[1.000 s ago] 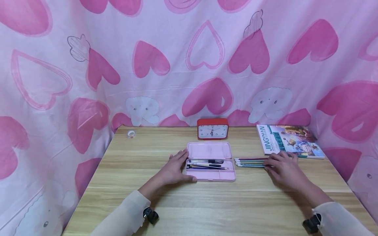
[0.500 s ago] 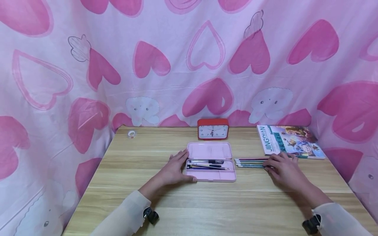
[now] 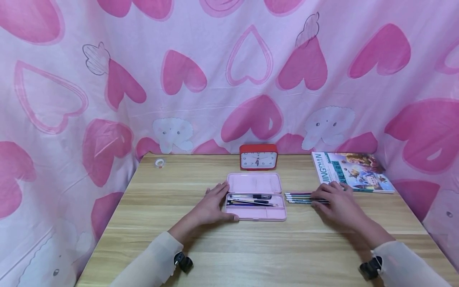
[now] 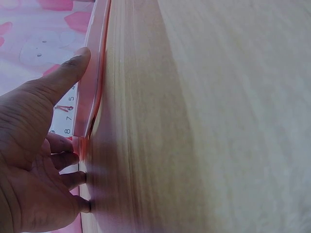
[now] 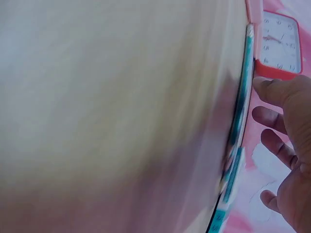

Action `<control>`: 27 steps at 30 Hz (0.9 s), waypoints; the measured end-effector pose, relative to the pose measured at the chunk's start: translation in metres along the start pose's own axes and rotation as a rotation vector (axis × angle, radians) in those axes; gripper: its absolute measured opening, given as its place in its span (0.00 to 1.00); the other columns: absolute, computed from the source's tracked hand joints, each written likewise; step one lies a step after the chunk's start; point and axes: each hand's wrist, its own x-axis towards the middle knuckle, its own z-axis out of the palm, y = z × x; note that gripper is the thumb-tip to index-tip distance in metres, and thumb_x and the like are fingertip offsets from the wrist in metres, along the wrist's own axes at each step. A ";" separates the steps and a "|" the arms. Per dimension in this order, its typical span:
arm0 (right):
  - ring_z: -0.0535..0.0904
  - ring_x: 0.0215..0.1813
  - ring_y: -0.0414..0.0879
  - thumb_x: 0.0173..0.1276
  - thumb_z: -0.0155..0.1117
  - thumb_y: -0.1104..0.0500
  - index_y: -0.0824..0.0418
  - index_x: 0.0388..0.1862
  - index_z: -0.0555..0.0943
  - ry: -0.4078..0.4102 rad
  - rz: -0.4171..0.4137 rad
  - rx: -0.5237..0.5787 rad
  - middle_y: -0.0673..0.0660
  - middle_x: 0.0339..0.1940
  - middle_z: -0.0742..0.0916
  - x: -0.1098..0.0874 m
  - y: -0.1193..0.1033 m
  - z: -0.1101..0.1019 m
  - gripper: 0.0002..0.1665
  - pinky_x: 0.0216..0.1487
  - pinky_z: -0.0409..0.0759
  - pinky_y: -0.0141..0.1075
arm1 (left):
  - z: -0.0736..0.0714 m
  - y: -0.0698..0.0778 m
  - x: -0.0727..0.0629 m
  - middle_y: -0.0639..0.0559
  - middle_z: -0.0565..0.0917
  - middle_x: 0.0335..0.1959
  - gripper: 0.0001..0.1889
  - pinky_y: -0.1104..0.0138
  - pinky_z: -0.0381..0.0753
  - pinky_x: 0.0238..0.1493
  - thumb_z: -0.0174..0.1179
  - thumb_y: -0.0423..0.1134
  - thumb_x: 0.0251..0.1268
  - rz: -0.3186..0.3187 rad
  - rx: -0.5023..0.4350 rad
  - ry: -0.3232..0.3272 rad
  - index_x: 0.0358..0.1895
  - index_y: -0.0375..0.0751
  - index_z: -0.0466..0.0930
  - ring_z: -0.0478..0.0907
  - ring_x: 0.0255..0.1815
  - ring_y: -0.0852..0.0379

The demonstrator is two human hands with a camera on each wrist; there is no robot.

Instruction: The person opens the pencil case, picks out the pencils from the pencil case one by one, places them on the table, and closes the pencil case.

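Observation:
My left hand (image 3: 209,205) holds an opened pink pencil case (image 3: 276,214) at its left side. The thumb (image 4: 73,68) lies along the front edge, while the other fingers sit around the left side. Inside the case lie a clear pen with a black grip (image 3: 261,196) and several other pens and pencils. Right of the case, several pencils (image 3: 295,198) lie side by side on the table. My right hand (image 3: 337,203) is over their right part, covering those ends. In the right wrist view its fingers are spread and loosely bent above the pencils (image 5: 245,77); contact is unclear.
A red alarm clock (image 3: 258,157) stands behind the case. A magazine (image 3: 358,171) lies at the back right, just beyond the right hand. A small tape roll (image 3: 159,162) is at the back left. Pink heart-patterned cloth (image 3: 251,111) surrounds the wooden table (image 3: 251,255).
My right hand has shifted a little to the left along the pencils, which stay in place. The left hand and the pencil case have not moved.

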 end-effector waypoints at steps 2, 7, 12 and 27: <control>0.76 0.59 0.55 0.72 0.81 0.53 0.48 0.57 0.93 0.004 -0.013 0.002 0.52 0.54 0.90 0.006 -0.007 0.000 0.16 0.73 0.59 0.79 | 0.000 0.000 0.000 0.53 0.52 0.95 0.67 0.44 0.40 0.96 0.83 0.69 0.52 0.000 0.001 0.001 0.92 0.48 0.54 0.44 0.96 0.45; 0.76 0.61 0.55 0.74 0.79 0.53 0.49 0.59 0.92 -0.025 -0.021 0.018 0.53 0.55 0.91 0.026 -0.026 0.003 0.16 0.73 0.59 0.79 | 0.000 -0.003 -0.001 0.53 0.52 0.95 0.68 0.44 0.39 0.96 0.82 0.70 0.52 0.002 0.008 0.003 0.91 0.48 0.54 0.44 0.96 0.46; 0.77 0.59 0.54 0.75 0.79 0.52 0.50 0.58 0.93 -0.017 -0.081 0.028 0.53 0.54 0.91 0.046 -0.047 0.008 0.16 0.75 0.60 0.77 | 0.001 -0.005 -0.001 0.53 0.52 0.95 0.68 0.45 0.40 0.96 0.82 0.71 0.52 0.003 0.020 0.007 0.92 0.49 0.54 0.44 0.96 0.46; 0.76 0.59 0.49 0.71 0.82 0.52 0.48 0.56 0.94 -0.067 -0.233 0.048 0.47 0.52 0.92 0.073 -0.096 0.023 0.16 0.79 0.59 0.77 | 0.001 -0.003 0.002 0.53 0.52 0.95 0.67 0.44 0.39 0.96 0.83 0.69 0.52 -0.003 -0.009 0.001 0.92 0.50 0.54 0.44 0.96 0.45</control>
